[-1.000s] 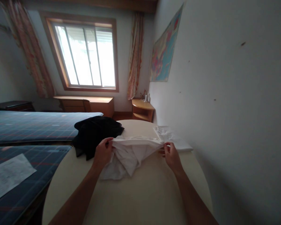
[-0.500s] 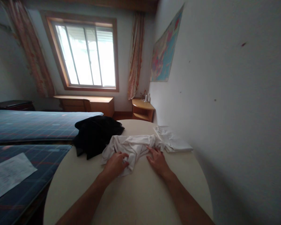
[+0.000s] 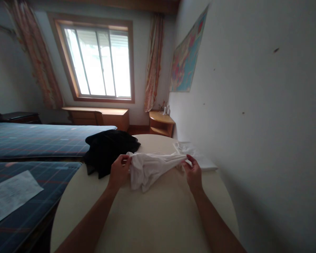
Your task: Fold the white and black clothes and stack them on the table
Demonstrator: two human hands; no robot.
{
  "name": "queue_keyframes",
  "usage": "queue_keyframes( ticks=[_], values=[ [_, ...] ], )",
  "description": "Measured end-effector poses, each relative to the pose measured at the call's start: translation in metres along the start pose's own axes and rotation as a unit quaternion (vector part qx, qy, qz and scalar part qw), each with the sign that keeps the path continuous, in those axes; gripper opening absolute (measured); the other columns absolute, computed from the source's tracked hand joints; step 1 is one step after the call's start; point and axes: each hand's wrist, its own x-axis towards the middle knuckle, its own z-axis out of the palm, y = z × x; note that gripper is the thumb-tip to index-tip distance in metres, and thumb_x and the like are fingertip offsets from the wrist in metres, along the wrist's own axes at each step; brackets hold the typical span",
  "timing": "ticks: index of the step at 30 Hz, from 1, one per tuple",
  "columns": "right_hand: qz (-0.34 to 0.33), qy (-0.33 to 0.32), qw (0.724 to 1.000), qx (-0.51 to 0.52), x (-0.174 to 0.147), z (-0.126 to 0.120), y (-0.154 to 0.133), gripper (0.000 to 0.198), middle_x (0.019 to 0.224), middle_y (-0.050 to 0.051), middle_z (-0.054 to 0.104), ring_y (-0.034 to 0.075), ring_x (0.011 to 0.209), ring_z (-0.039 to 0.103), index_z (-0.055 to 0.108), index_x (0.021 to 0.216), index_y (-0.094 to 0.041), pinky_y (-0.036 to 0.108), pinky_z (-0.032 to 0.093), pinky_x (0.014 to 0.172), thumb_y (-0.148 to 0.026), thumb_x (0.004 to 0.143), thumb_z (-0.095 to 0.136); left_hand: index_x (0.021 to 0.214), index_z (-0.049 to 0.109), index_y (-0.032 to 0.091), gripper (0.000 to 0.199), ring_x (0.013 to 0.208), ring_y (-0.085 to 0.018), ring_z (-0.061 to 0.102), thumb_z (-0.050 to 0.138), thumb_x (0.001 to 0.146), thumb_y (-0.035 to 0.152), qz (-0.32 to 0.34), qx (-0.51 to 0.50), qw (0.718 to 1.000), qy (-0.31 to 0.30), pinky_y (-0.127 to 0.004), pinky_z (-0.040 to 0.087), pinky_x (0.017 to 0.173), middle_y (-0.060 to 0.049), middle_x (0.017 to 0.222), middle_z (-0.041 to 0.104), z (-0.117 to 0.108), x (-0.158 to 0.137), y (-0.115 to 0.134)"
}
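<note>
A crumpled white garment (image 3: 150,168) is stretched between my two hands above the round cream table (image 3: 147,218); its exact kind is unclear. My left hand (image 3: 120,170) pinches its left end, close to a black garment (image 3: 107,149) heaped at the table's far left. At the other end my right hand (image 3: 192,170) grips a drawn-out corner between thumb and fingers. The cloth sags in folds toward me. Behind my right hand lies a second white garment (image 3: 204,162), flat near the wall and partly hidden.
Blue plaid mattresses (image 3: 55,140) stand to the left, and a printed sheet of paper (image 3: 13,196) lies on the nearer one. A white wall (image 3: 265,140) borders the table's right side. Farther back are a corner shelf (image 3: 162,117) and a low wooden desk (image 3: 113,112).
Both hands have moved apart and away from me, each now pinching an end of the white garment. It has been lifted and pulled wider, where before it lay bunched under my fingers.
</note>
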Motion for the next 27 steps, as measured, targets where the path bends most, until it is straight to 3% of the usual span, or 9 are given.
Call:
queue_keyframes(
  ticks=[4, 11, 16, 19, 23, 27],
  values=[
    [-0.011, 0.021, 0.999, 0.035, 0.005, -0.005, 0.001, 0.085, 0.130, 0.018, 0.059, 0.026, 0.100, 0.066, 0.041, 0.143, -0.016, 0.037, 0.056, 0.081, -0.047, 0.070, 0.071, 0.086, 0.064, 0.016, 0.042, 0.078, -0.023, 0.067, 0.063, 0.075, 0.057, 0.003, -0.036, 0.998, 0.052, -0.031, 0.052, 0.069, -0.008, 0.083, 0.070, -0.004, 0.005, -0.003],
    [-0.008, -0.019, 1.000, 0.000, 0.006, 0.000, 0.017, 0.090, 0.145, 0.016, 0.046, 0.023, 0.099, 0.066, 0.033, 0.148, -0.020, 0.034, 0.058, 0.077, -0.043, 0.069, 0.070, 0.109, 0.059, 0.014, 0.055, 0.085, -0.021, 0.066, 0.067, 0.072, 0.054, -0.045, -0.089, 0.995, 0.011, -0.029, 0.052, 0.068, -0.011, 0.101, 0.068, 0.008, 0.005, -0.019],
    [-0.038, -0.006, 0.994, -0.097, 0.009, -0.005, 0.029, 0.079, 0.131, 0.018, 0.057, 0.022, 0.082, 0.068, 0.045, 0.139, -0.013, 0.037, 0.057, 0.077, -0.042, 0.068, 0.068, 0.107, 0.056, 0.020, 0.043, 0.070, -0.016, 0.064, 0.067, 0.077, 0.049, 0.012, 0.098, 0.994, -0.043, -0.028, 0.049, 0.064, -0.003, 0.089, 0.068, 0.016, -0.009, -0.012],
    [-0.059, -0.026, 0.988, -0.137, 0.010, -0.009, 0.031, 0.064, 0.111, 0.013, 0.067, 0.021, 0.074, 0.068, 0.053, 0.130, -0.016, 0.037, 0.057, 0.073, -0.042, 0.073, 0.064, 0.110, 0.057, 0.024, 0.035, 0.071, -0.016, 0.064, 0.065, 0.082, 0.043, 0.043, 0.178, 0.980, -0.080, -0.027, 0.047, 0.066, 0.000, 0.088, 0.070, 0.020, -0.019, -0.007],
    [-0.082, -0.068, 0.978, -0.177, 0.007, -0.009, 0.030, 0.045, 0.088, 0.006, 0.069, 0.020, 0.071, 0.067, 0.061, 0.119, -0.018, 0.035, 0.056, 0.072, -0.039, 0.079, 0.060, 0.128, 0.053, 0.028, 0.047, 0.078, -0.018, 0.065, 0.065, 0.084, 0.037, 0.091, 0.224, 0.968, -0.061, -0.027, 0.047, 0.066, 0.000, 0.097, 0.071, 0.027, -0.026, -0.007],
    [-0.092, -0.120, 0.976, -0.159, 0.005, -0.006, 0.035, 0.052, 0.100, 0.008, 0.069, 0.021, 0.084, 0.069, 0.055, 0.128, -0.018, 0.037, 0.057, 0.079, -0.034, 0.079, 0.060, 0.140, 0.045, 0.027, 0.054, 0.084, -0.019, 0.065, 0.060, 0.087, 0.030, 0.144, 0.218, 0.963, -0.064, -0.028, 0.049, 0.072, -0.001, 0.099, 0.069, 0.033, -0.026, -0.012]
  ],
)
